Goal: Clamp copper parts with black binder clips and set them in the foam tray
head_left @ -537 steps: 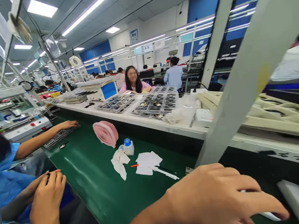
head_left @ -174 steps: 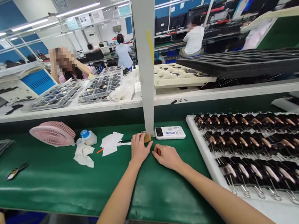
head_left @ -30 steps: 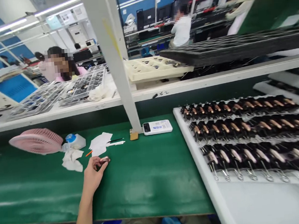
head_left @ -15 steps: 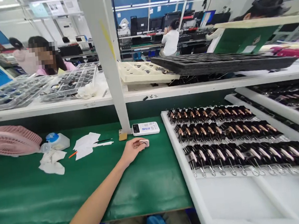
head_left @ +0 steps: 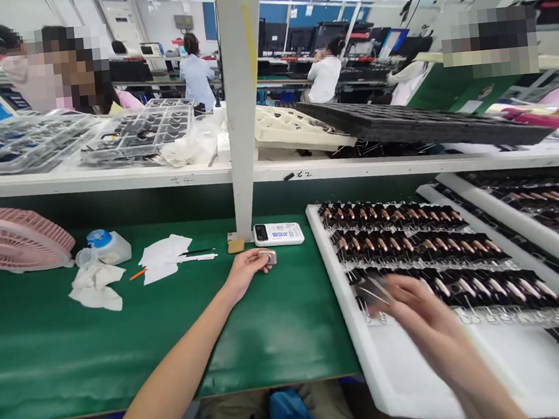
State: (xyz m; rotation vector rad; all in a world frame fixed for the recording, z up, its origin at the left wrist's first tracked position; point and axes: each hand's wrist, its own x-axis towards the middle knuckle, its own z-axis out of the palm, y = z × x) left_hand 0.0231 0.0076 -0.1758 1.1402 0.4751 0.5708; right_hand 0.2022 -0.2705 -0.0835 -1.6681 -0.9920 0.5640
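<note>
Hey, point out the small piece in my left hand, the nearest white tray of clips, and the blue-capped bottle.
Small piece (head_left: 272, 258): head view, its exposed right end.
White tray (head_left: 346, 303): head view, its left rim.
Blue-capped bottle (head_left: 116, 248): head view, its white body.

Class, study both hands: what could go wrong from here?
The left hand pinches a small pinkish metallic-looking piece, which might slip onto the shiny green tabletop. The right hand, blurred near tightly packed black clips with silver wire handles on the white tray, might knock some askew.
</note>
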